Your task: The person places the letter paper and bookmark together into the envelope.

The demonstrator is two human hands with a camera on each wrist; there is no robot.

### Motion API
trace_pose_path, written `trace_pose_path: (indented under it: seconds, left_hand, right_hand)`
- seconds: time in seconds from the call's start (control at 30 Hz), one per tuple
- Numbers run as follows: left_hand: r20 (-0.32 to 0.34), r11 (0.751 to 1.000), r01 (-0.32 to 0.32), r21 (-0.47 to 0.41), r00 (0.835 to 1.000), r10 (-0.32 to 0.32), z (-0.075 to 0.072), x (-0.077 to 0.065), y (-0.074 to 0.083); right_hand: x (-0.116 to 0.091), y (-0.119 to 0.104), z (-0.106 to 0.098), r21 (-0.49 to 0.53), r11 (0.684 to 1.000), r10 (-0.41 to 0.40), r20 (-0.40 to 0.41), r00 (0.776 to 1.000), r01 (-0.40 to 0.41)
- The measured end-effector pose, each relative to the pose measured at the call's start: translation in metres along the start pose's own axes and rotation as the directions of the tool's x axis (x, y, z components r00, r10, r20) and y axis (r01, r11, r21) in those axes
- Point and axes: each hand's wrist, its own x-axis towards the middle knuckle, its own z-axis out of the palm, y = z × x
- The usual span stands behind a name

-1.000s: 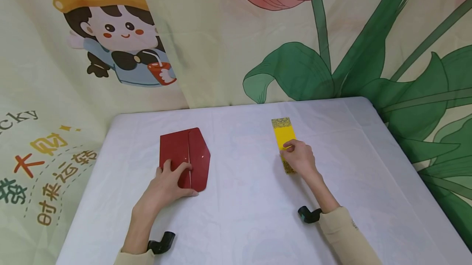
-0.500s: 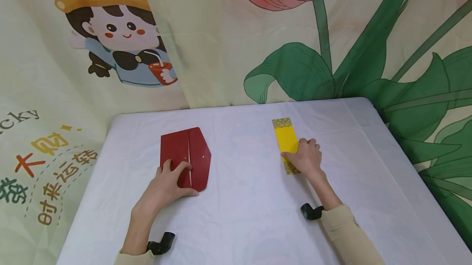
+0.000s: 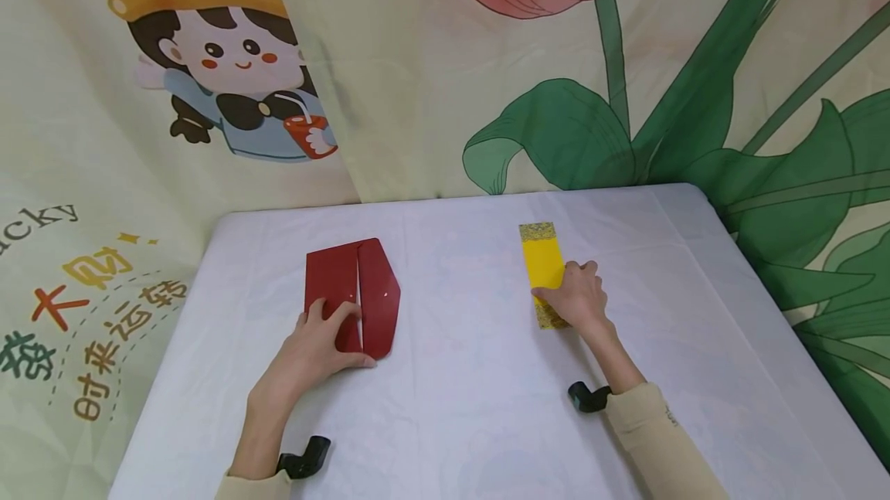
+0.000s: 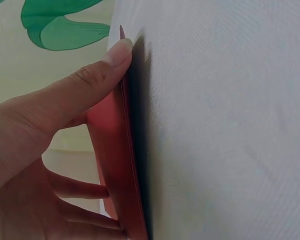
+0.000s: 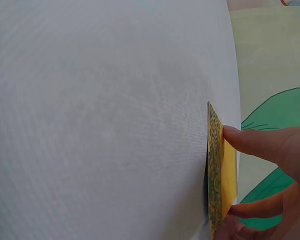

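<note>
A red envelope [image 3: 332, 272] with a pointed flap lies on the left part of the white table, its flap edge slightly parted from the body. My left hand [image 3: 309, 353] holds it, thumb along the near edge and fingertips on its face. In the left wrist view the envelope [image 4: 110, 145] shows edge-on, with a dark shadow beneath. On the right, a yellow strip of card [image 3: 541, 256] with patterned gold ends lies flat. My right hand [image 3: 582, 295] grips across it, thumb at its left edge and fingers at its right. The right wrist view shows the card [image 5: 215, 170] between thumb and fingers.
The white tablecloth [image 3: 459, 330] extends between the two hands. Behind the table hangs a printed curtain [image 3: 396, 98] with a cartoon child, tulips and lettering. Black curved camera pieces [image 3: 306, 459] sit at both wrists.
My right hand has spread from bunched over the yellow card to gripping across both its long edges. My left hand stays on the envelope, whose flap gap looks slightly wider.
</note>
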Motion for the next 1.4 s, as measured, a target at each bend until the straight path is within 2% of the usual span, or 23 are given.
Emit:
trace_pose_path:
  seconds: [0.37, 0.53, 0.7, 0.83, 1.03, 1.17, 1.4]
  left_hand:
    - [-0.012, 1.000, -0.001, -0.001, 1.000, 0.001, 0.000, 0.000, 0.001]
    - [-0.012, 1.000, -0.002, -0.002, 1.000, 0.002, 0.000, 0.000, 0.001]
    - [-0.006, 1.000, 0.002, -0.004, 1.000, -0.002, 0.000, -0.001, 0.000]
    - [-0.007, 1.000, 0.003, -0.006, 1.000, -0.003, 0.001, -0.001, 0.000]
    - [-0.018, 1.000, -0.005, 0.002, 1.000, 0.005, 0.000, 0.000, 0.000]
    - [-0.017, 1.000, -0.004, -0.002, 1.000, 0.004, -0.001, 0.000, 0.000]
    - [-0.012, 1.000, -0.004, -0.002, 1.000, 0.004, 0.001, 0.000, -0.002]
  right_hand:
    - [0.001, 0.003, 0.001, 0.145, 0.989, 0.013, -0.017, 1.000, -0.011]
    - [0.001, 0.004, 0.002, 0.231, 0.972, 0.036, -0.021, 0.999, -0.030]
    - [0.002, 0.007, 0.002, 0.358, 0.932, 0.053, 0.003, 0.999, -0.050]
    - [0.004, 0.011, 0.004, 0.461, 0.884, 0.063, 0.044, 0.997, -0.077]
    - [0.003, 0.014, 0.005, 0.565, 0.821, 0.028, 0.093, 0.995, -0.076]
    - [0.002, 0.015, 0.007, 0.585, 0.808, 0.010, 0.098, 0.995, -0.065]
    - [0.000, 0.012, 0.011, 0.590, 0.806, -0.016, 0.090, 0.996, -0.040]
